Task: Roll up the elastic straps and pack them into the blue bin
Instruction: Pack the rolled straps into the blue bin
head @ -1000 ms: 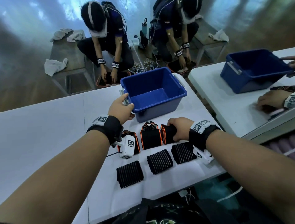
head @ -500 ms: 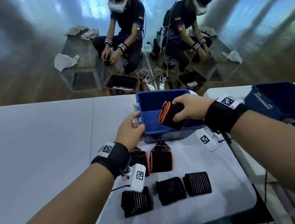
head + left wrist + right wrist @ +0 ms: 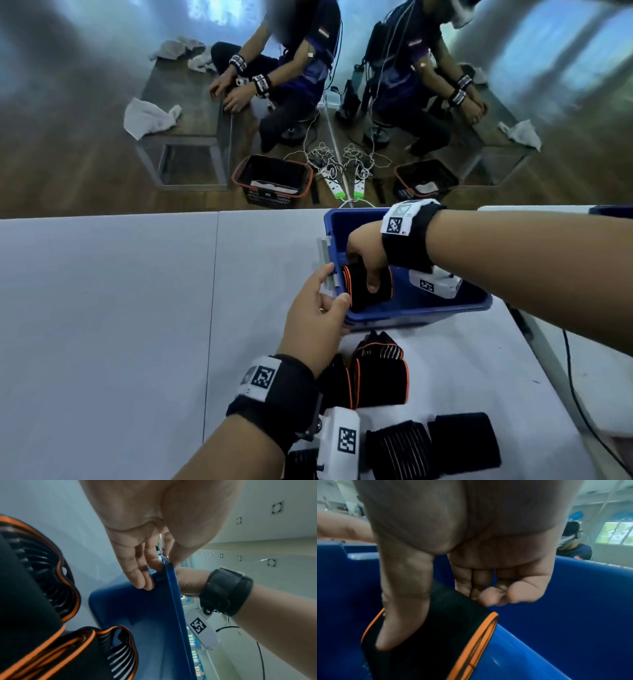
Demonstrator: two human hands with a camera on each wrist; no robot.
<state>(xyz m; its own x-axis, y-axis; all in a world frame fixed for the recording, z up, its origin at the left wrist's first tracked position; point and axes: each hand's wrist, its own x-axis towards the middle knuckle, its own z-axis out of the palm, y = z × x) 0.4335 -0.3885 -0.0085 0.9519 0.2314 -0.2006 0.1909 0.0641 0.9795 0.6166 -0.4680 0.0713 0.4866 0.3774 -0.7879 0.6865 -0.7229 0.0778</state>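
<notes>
The blue bin (image 3: pixel 428 310) stands on the white table. My right hand (image 3: pixel 363 274) reaches down into it and pinches a rolled black strap with orange edges (image 3: pixel 383 291) between thumb and fingers, low against the bin's left wall. The right wrist view shows the thumb across this rolled strap (image 3: pixel 445 628) inside the bin (image 3: pixel 573 601). My left hand (image 3: pixel 334 287) grips the bin's near-left corner, thumb over the rim (image 3: pixel 171 601). Two more orange-edged rolls (image 3: pixel 380 373) lie in front of the bin. Three plain black ribbed rolls (image 3: pixel 400 448) lie nearer me.
The white table (image 3: pixel 137 308) stretches far to the left. A second table (image 3: pixel 582 359) with a black cable (image 3: pixel 575 394) adjoins on the right. Behind the table a seated person, black baskets (image 3: pixel 274 180) and power strips are on the floor, doubled in a mirror.
My right hand has gone down from above the bin's rim into the bin with the rolled strap. The left hand stays on the bin's corner.
</notes>
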